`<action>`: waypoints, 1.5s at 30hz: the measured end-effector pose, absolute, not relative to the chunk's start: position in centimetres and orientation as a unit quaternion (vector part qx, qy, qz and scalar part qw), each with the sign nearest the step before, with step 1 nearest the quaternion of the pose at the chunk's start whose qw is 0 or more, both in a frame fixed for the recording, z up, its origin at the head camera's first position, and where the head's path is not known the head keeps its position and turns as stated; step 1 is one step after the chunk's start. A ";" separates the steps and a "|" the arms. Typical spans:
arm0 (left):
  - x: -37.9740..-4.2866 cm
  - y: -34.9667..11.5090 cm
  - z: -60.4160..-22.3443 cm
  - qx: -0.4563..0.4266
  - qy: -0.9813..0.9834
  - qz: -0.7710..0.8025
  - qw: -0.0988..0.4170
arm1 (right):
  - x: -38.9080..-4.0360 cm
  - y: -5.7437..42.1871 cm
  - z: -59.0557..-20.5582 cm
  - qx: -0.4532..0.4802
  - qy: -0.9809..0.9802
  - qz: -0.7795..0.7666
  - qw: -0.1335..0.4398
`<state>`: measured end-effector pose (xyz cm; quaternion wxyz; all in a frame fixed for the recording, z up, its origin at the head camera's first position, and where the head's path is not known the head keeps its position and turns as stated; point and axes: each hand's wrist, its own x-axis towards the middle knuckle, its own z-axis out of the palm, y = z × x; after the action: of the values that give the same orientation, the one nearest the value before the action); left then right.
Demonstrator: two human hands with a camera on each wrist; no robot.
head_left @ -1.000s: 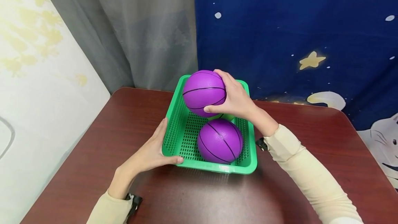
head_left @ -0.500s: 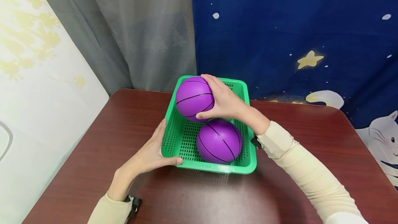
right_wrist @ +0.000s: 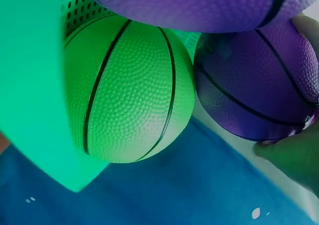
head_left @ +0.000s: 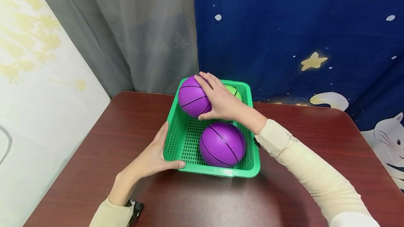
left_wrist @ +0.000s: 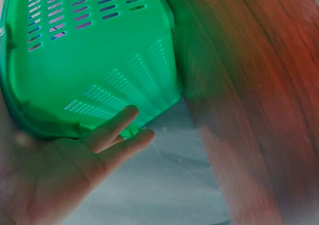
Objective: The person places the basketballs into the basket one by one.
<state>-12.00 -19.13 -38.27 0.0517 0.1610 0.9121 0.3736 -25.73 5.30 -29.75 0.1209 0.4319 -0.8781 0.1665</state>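
Note:
My right hand (head_left: 219,97) grips a purple mini basketball (head_left: 193,97) at the back left of a green plastic basket (head_left: 217,170). The fingers spread over the ball's right side, with the thumb lower down. A second purple ball (head_left: 222,144) lies at the basket's front right. Behind my right hand sits a lime-green ball (head_left: 234,92), mostly covered in the head view; the right wrist view shows the green ball (right_wrist: 132,93) beside the held one. My left hand (head_left: 151,158) rests at the basket's front left corner, thumb on the front rim, fingers straight along the outer side (left_wrist: 119,130).
The basket stands on a dark red-brown wooden table (head_left: 202,199), near its back edge. A grey curtain (head_left: 154,38) and a blue star-patterned curtain (head_left: 268,38) hang behind. At the left is a white panel (head_left: 41,115) with yellow prints.
My right hand has carried the purple ball leftward to the basket's back left, and more of the green ball shows behind the hand. The left hand has stayed at the corner.

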 end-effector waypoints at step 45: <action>-12.1 -18.9 -38.2 0.156 0.914 0.371 0.050 | -28.8 3.2 -28.7 0.340 -0.892 0.207 0.216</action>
<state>-12.07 -18.91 -38.24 0.0495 0.1557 0.9143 0.3707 -28.77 3.24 -28.72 0.2155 0.3405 -0.8916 0.2066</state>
